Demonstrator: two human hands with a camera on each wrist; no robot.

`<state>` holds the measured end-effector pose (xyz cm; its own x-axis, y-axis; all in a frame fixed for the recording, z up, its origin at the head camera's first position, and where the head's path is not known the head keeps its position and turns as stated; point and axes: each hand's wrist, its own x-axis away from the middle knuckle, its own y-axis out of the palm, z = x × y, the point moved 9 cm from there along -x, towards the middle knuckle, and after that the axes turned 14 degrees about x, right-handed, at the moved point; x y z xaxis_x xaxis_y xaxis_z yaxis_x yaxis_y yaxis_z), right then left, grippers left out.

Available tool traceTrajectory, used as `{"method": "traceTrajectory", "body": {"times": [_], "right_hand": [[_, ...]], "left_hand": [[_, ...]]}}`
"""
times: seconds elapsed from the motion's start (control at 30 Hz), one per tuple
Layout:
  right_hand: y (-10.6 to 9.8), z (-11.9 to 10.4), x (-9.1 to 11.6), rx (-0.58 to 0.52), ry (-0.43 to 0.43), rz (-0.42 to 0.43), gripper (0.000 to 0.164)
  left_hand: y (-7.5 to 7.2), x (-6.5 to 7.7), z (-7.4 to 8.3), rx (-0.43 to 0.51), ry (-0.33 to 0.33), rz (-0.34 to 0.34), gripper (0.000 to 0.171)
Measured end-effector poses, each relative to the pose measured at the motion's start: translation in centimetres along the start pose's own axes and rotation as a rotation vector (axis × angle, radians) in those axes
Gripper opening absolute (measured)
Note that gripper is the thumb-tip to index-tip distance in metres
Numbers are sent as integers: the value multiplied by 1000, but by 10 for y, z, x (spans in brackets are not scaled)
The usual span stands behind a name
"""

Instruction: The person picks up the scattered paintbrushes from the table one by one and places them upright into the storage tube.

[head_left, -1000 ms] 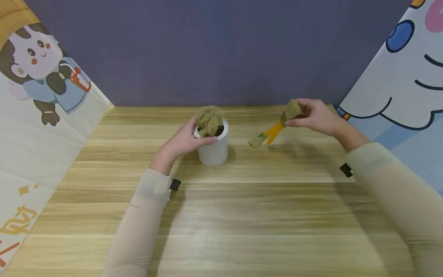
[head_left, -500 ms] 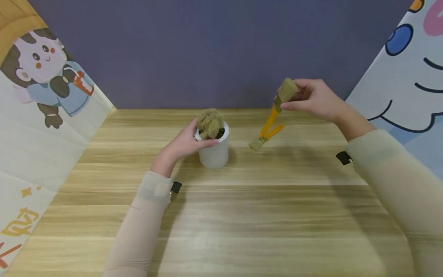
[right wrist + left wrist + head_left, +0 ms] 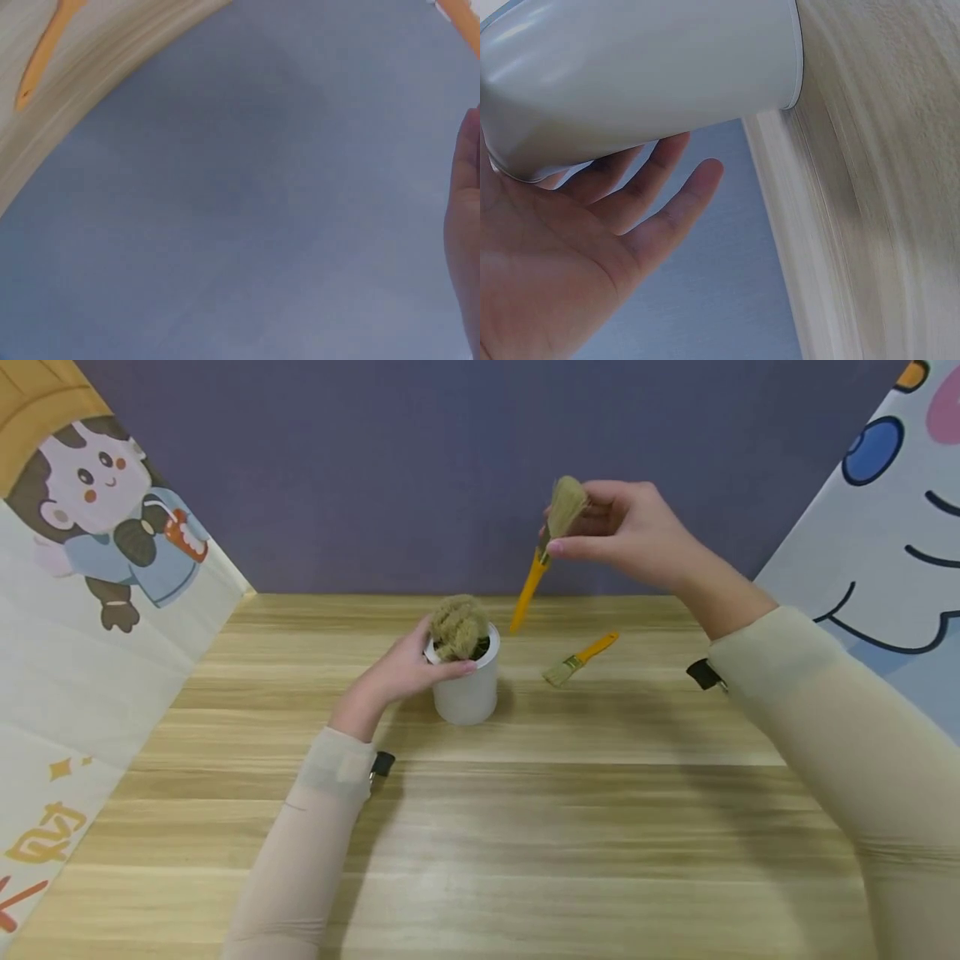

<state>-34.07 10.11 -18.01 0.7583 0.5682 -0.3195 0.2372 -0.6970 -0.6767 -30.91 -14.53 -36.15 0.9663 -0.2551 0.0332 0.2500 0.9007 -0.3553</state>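
My left hand holds a white cylindrical pot near its rim, thumb across the front. In the left wrist view the pot fills the top, its base against the table. Pale bristle heads crowd up out of its mouth. My right hand is raised to the pot's right and pinches a paintbrush near its bristles, the orange handle slanting downward. The right wrist view shows only the edge of that hand and the brush handle. A smaller paintbrush lies on the table below.
The wood-grain table meets a dark blue-grey wall panel at the back. Cartoon-printed panels stand on the left and right. A black clip sticks out from the right sleeve.
My right hand has lifted the larger paintbrush from beside the smaller one and brought it up and left, toward the pot. The left hand stays at the pot; the smaller brush stays on the table.
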Motion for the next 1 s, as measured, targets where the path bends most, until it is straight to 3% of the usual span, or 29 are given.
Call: {"method": "traceTrajectory", "body": {"times": [0.2, 0.47, 0.73, 0.9, 1.0], "right_hand": [[27, -11, -12, 93, -27, -23, 19], [61, -17, -16, 178, -65, -105, 29], [92, -12, -18, 252, -104, -209, 53], [101, -15, -18, 313, -131, -219, 54], [101, -19, -17, 345, -166, -199, 46]], "left_hand": [[2, 1, 1, 20, -19, -13, 113], [1, -1, 1, 32, 3, -18, 107], [1, 1, 2, 42, 18, -28, 106], [1, 0, 2, 45, 27, -30, 104], [0, -1, 2, 43, 35, -27, 103]]}}
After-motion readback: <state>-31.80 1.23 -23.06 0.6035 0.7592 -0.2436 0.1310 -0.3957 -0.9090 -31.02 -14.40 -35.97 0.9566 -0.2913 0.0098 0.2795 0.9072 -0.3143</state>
